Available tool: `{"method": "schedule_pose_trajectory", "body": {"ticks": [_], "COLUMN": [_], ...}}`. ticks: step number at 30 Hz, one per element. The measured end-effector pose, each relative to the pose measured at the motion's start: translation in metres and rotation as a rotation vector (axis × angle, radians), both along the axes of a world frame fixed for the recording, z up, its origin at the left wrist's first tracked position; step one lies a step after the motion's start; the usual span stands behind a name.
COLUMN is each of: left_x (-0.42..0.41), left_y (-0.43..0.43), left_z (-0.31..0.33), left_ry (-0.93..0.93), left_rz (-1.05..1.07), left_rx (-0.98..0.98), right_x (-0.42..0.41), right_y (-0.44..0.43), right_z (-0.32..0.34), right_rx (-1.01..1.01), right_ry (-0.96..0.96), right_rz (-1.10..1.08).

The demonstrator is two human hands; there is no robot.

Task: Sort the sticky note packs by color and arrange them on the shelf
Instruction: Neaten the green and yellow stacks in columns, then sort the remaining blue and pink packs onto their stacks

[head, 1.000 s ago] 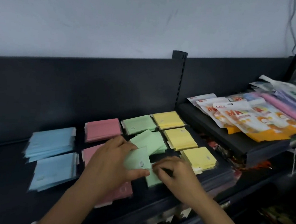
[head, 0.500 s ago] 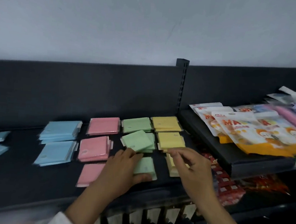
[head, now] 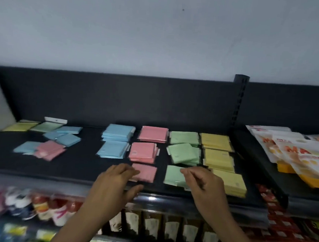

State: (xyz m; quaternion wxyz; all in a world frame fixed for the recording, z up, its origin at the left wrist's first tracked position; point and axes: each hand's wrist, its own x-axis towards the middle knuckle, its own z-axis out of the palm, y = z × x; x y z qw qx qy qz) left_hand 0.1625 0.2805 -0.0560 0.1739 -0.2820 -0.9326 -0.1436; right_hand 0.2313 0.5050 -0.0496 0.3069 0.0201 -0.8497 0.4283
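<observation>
Sorted sticky note packs lie in columns on the black shelf (head: pixel 80 164): blue stacks (head: pixel 115 150), pink stacks (head: pixel 143 152), green stacks (head: pixel 184 154) and yellow stacks (head: pixel 218 160). My left hand (head: pixel 116 186) hovers with relaxed fingers at the left edge of the front pink pack (head: pixel 146 173), its fingertips just touching it. My right hand (head: pixel 205 184) hangs with loosely bent fingers over the front green pack (head: pixel 172 176) and covers its right part. Neither hand holds anything. A mixed pile of blue, pink, green and yellow packs (head: pixel 47 143) lies at the far left.
A shelf upright (head: pixel 238 101) divides this bay from a raised shelf at the right with snack bags (head: pixel 294 155). Below the front edge hang rows of packaged goods (head: pixel 153 224). A dark back panel closes off the rear.
My left hand let go of the green pack and moved left to the front pink pack. My right hand shifted from the yellow column to above the front green pack. The view swung left.
</observation>
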Motion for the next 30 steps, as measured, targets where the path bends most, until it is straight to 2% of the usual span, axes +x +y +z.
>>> {"method": "schedule_pose_trajectory", "body": {"ticks": [10,18,24,30], "left_x": [-0.003,-0.025,-0.058,-0.086], "left_y": [-0.128,-0.242,-0.337,-0.417], "left_z": [-0.003,-0.001,-0.002,-0.009], "left_ry": [0.036,-0.004,0.042,-0.028], "left_rz": [0.253,0.312,0.324,0.301], "left_rx": [-0.029,-0.014,-0.050,-0.058], "right_x": [-0.043,-0.091,-0.122,-0.148], "right_y": [-0.074,-0.187,-0.278,-0.357], "right_z": [0.000,-0.004,-0.001,-0.004], "right_rx": [0.390,0.426,0.463,0.492], "right_ry": [-0.043,-0.090,-0.186,-0.207], "right_rz": [0.083,0.115,0.172,0.154]}}
